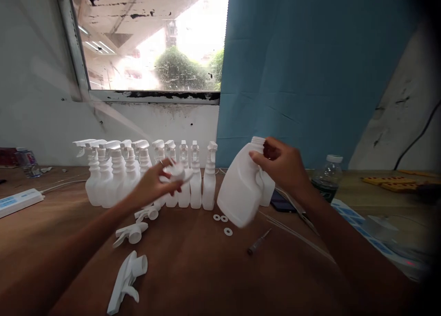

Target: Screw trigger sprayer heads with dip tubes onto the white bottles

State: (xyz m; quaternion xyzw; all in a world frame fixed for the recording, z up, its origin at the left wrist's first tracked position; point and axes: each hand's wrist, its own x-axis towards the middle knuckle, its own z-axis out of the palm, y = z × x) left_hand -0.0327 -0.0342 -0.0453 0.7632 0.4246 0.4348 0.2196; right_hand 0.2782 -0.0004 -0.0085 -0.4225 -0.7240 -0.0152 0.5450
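Observation:
My right hand (282, 162) grips a white plastic bottle (239, 183) by its neck; the bottle is tilted, its threaded mouth uncapped. Between the fingers of my left hand (160, 180) is a white spray head (179, 172), blurred by motion and apart from the bottle. Below my left hand, several loose spray heads (127, 277) lie on the brown table. White washers (228, 232) lie under the held bottle, near a small screwdriver (259, 242). Behind, a row of white spray bottles (209, 178) stands upright with heads on.
Another white bottle (268, 189) stands behind the held one, near a dark phone (282, 202). A clear bottle with a white cap (325, 178) and a power strip (365, 228) are at right. Another power strip (20, 201) lies at left. Thin tubes (299, 237) lie on the table (193, 279).

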